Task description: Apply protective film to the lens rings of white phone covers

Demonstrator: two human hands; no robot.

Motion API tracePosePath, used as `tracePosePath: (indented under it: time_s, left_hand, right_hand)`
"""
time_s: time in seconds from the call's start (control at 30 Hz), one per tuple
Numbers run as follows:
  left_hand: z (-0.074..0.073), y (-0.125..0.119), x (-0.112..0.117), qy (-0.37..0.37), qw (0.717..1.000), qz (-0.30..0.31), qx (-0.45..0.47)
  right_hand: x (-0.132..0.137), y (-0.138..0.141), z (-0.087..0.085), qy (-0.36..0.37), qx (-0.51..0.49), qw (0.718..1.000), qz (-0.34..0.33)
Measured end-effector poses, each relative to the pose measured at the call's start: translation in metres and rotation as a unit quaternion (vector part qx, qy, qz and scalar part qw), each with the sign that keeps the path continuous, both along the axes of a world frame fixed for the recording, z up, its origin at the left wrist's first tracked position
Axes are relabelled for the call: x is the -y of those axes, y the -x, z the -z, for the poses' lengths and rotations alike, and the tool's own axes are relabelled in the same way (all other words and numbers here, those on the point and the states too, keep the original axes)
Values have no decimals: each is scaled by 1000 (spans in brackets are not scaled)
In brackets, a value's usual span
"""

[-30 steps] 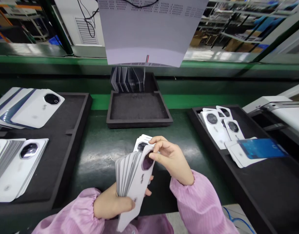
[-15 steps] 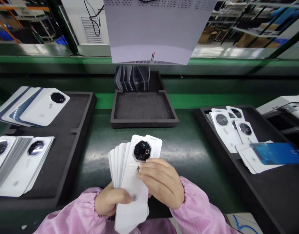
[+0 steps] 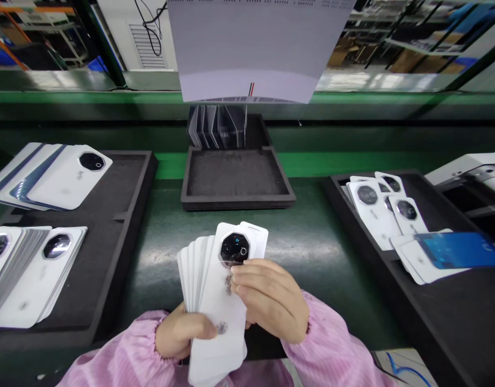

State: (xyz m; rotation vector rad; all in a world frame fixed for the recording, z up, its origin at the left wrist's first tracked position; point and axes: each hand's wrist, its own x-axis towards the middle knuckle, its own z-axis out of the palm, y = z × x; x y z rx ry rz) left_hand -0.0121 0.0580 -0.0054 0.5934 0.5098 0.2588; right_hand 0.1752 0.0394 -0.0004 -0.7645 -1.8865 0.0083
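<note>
A green bench (image 3: 162, 236) bore a right tray (image 3: 452, 322), a left tray (image 3: 110, 188) and a smaller middle tray (image 3: 231, 172). Nearer than these, a fanned stack of white panels (image 3: 221, 312) sat in the left hand (image 3: 181, 329), thumb clamped over the front. The right hand (image 3: 273, 298), fingers bent together, touched it below the dark camera window (image 3: 234, 248); any grip was unclear.

A hand could cross the table (image 3: 311, 239) right of the phone covers (image 3: 218, 301); the middle tray (image 3: 238, 203) blocks straight far.

Smooth phone panels (image 3: 228, 312) — matt trays (image 3: 239, 205)
</note>
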Motion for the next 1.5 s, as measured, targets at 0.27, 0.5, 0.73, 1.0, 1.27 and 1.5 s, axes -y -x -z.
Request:
tracePosePath:
  time_s: [0.27,0.5,0.73,1.0,1.27,1.5]
  left_hand:
    - [-6,1,-3,-38,999,22,-8]
    - [-6,1,-5,-16,996,87,-2]
    - [-12,3,-5,11,995,49,85]
    - [-24,8,-13,36,984,-71,158]
    - [-10,3,-5,-19,999,-11,43]
    - [-4,2,-1,-108,990,43,-83]
  right_hand:
    - [-6,-1,3,165,-9,971,174]
    - [-15,-15,-1,385,-211,895,78]
    - [-26,-83,6,140,-595,760,221]
    - [-37,-46,25,378,-237,879,166]
    - [-31,-16,21,242,-233,918,210]
    - [-18,-16,2,382,-258,886,41]
